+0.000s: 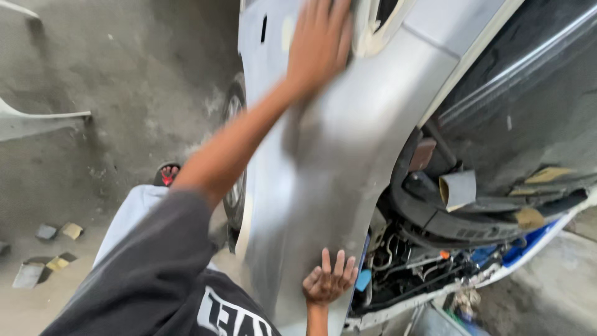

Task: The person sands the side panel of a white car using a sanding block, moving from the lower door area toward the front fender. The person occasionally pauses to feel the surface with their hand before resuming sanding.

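— See any packages, labels, signs or screens here?

— No packages, signs or screens. The nearest thing is a white printed patch [233, 314] on the dark shirt, at the bottom edge, partly cut off.

— Anything on the car?

— Nothing I can tell.

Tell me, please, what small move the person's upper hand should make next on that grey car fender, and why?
Probably a slide of the left hand down the grey fender toward the right hand. The left palm lies flat near the panel's top, the right is spread flat at its lower edge, and the dull, sanded-looking stretch between them is untouched.
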